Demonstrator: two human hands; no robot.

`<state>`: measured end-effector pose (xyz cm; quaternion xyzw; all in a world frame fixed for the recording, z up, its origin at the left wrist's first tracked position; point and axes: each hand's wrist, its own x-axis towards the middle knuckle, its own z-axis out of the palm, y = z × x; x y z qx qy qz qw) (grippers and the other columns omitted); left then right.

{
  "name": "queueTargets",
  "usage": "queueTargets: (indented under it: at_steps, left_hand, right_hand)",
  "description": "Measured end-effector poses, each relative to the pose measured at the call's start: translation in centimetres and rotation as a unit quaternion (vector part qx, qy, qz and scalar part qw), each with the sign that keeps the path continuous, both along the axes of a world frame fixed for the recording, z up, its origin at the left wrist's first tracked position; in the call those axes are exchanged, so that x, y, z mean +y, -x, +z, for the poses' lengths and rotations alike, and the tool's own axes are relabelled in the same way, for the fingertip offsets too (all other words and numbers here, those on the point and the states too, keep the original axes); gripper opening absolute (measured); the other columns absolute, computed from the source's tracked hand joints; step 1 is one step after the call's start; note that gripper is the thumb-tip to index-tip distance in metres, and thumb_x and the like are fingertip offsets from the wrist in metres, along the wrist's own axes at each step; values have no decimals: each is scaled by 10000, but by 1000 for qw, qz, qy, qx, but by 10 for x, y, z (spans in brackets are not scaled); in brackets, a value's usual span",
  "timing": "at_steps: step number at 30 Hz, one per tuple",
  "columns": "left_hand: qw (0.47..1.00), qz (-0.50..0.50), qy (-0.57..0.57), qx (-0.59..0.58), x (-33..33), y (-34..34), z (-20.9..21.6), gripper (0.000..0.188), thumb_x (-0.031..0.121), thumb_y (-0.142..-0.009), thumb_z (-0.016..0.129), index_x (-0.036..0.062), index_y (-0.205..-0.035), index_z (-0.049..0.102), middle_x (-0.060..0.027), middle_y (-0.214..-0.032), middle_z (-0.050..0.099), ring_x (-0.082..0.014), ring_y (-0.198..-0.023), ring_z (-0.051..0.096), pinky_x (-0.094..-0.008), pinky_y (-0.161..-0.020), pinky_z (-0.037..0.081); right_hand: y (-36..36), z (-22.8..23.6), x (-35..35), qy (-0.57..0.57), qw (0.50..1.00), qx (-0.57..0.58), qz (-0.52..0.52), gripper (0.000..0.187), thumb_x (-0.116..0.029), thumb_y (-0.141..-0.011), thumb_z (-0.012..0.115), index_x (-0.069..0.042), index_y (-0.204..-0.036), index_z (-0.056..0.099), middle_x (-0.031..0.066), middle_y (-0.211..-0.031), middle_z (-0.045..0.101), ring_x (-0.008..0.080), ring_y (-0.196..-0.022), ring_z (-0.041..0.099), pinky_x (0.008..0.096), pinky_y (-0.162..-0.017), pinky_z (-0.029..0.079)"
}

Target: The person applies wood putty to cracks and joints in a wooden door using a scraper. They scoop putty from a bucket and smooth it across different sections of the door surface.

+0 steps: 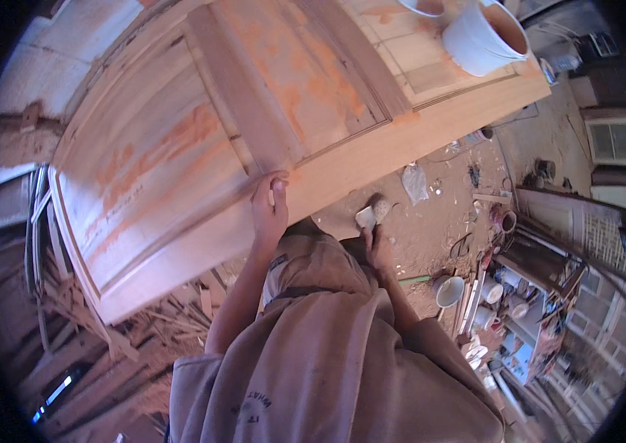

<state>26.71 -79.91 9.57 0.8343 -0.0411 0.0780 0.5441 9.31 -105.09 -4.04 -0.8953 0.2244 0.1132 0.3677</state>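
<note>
A large panelled wooden door (pixel 342 159) lies across the upper part of the view, with orange-brown filler smeared over its panels. My left hand (pixel 270 207) is over the door's near rail, its fingers curled in; whether anything is inside them is hidden. Lower and to the right, beyond the door's edge, my right hand (pixel 379 251) is closed on a small pale tool (pixel 365 217) with a flat, squarish end. Beside that end shows a round, speckled brown piece (pixel 380 209); I cannot tell whether it is joined to the tool.
A white bucket (pixel 479 44) with brown residue stands on the door's far right. Wood offcuts (pixel 180 314) are heaped below the door at left. A clear plastic bag (pixel 414 183) lies on the dusty floor. Containers, including a pale bowl (pixel 448 292), and timber crowd the right side.
</note>
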Motion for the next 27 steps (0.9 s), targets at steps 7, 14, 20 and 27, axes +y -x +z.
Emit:
queueTargets:
  at_steps: [7, 14, 20, 27]
  left_hand:
    - [983, 169, 59, 31, -81, 64, -7, 243, 171, -1041, 483, -14, -1087, 633, -156, -1011, 679, -259, -859, 684, -368, -811, 518]
    - [977, 170, -4, 126, -152, 158, -25, 251, 187, -1049, 503, -6, -1171, 606, -175, -1049, 679, -262, -835, 667, -371, -769, 529]
    - [917, 363, 54, 159, -129, 202, -43, 284, 225, -1072, 465, 4, -1193, 595, -132, -1042, 699, -201, -859, 685, -338, -783, 534]
    - [897, 438, 39, 37, -117, 147, -16, 323, 264, -1067, 463, -7, -1163, 610, -123, -1016, 686, -197, -828, 656, -337, -757, 523]
  right_hand:
    - [-83, 104, -101, -168, 976, -45, 132, 366, -328, -1042, 513, 17, -1156, 565, 288, -875, 639, 483, -816, 628, 504, -712, 491]
    - [-185, 148, -117, 22, 900, 10, 436, 297, -355, -1001, 542, -81, -1008, 659, 202, -888, 691, 395, -845, 690, 500, -728, 525]
    - [-209, 147, -62, 117, 818, -8, 563, 288, -404, -967, 580, -131, -1008, 665, 143, -897, 713, 367, -879, 701, 508, -767, 546]
    - [-212, 150, -77, -38, 829, -91, 551, 313, -396, -970, 595, -101, -1024, 682, 171, -948, 707, 394, -898, 676, 524, -778, 516]
